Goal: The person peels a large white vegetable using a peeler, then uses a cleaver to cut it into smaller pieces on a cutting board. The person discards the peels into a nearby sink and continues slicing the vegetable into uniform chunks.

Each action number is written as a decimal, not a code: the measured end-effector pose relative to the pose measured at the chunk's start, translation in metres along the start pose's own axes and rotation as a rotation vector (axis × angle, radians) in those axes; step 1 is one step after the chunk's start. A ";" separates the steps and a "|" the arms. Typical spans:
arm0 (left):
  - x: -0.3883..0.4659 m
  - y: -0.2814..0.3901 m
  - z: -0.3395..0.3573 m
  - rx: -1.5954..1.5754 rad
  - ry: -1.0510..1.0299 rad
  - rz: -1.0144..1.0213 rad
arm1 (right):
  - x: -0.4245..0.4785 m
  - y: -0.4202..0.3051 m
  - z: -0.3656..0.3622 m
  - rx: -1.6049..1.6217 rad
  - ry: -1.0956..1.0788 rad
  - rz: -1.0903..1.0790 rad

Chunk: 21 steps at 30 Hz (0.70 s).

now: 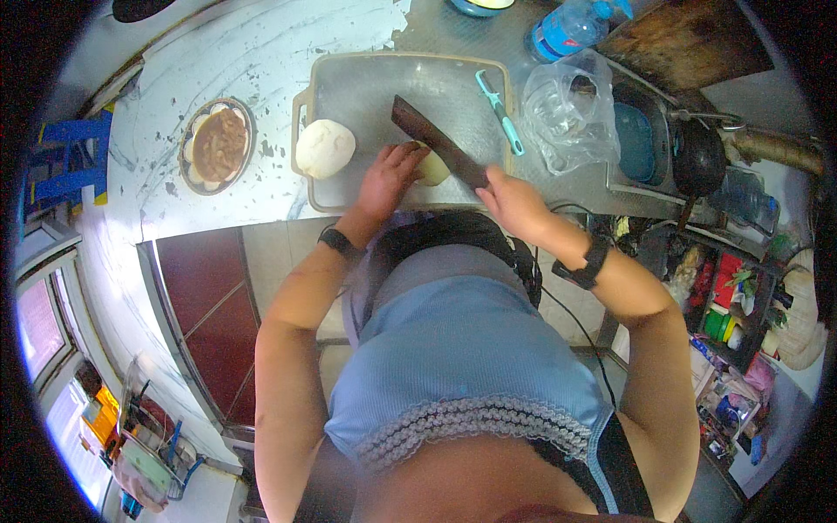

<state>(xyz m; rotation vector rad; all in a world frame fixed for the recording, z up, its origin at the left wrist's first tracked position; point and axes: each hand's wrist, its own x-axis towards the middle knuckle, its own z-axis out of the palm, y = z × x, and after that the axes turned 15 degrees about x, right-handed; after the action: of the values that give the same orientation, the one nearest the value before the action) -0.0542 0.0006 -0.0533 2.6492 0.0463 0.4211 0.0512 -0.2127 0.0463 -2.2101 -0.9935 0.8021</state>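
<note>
My right hand [513, 204] grips the handle of a dark-bladed kitchen knife [441, 140]. Its blade slants up and left across a cutting board [392, 85] with a tan rim. Beneath my left hand [389, 180] lies a pale, peeled vegetable piece [433, 170], partly hidden by the fingers and the blade. The fingertips press on it close to the blade; whether the edge has entered it I cannot tell. A larger white, round peeled vegetable [325, 149] sits at the board's left side. On the right side rests a turquoise-handled peeler [500, 112].
On the marble-patterned counter at left stands a plate of brown sliced food [219, 145]. Right of the board are a clear plastic bag [572, 114], a blue pump bottle [569, 31] and a sink holding a blue basin [633, 140]. A dark pan [698, 157] is farther right.
</note>
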 end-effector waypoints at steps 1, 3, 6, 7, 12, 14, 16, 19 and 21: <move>0.000 0.000 0.000 0.011 0.016 0.008 | 0.005 0.002 0.007 0.011 0.006 -0.009; 0.000 0.001 0.003 0.025 0.040 0.010 | 0.016 0.007 0.020 0.032 0.019 -0.028; -0.003 0.000 0.007 0.034 0.044 -0.001 | 0.023 0.007 0.033 0.037 0.008 0.033; -0.003 0.000 0.006 0.040 0.033 0.001 | 0.024 0.005 0.033 0.042 -0.011 0.073; 0.005 0.002 -0.007 0.080 0.014 0.000 | 0.021 0.006 0.039 0.032 0.006 0.055; 0.025 0.013 -0.036 0.167 0.072 0.007 | 0.021 0.008 0.040 0.034 0.047 0.043; 0.049 0.019 -0.053 0.204 0.071 0.186 | 0.020 0.006 0.040 0.044 0.055 0.046; 0.082 0.019 -0.043 0.328 -0.289 0.331 | 0.018 -0.001 0.034 0.056 0.056 0.049; 0.100 0.019 -0.031 0.393 -0.487 0.351 | 0.018 0.000 0.034 0.052 0.074 0.006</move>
<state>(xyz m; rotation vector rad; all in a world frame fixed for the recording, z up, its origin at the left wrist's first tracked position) 0.0314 0.0078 0.0103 3.0787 -0.5451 -0.1576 0.0368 -0.1901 0.0195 -2.1831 -0.9214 0.7348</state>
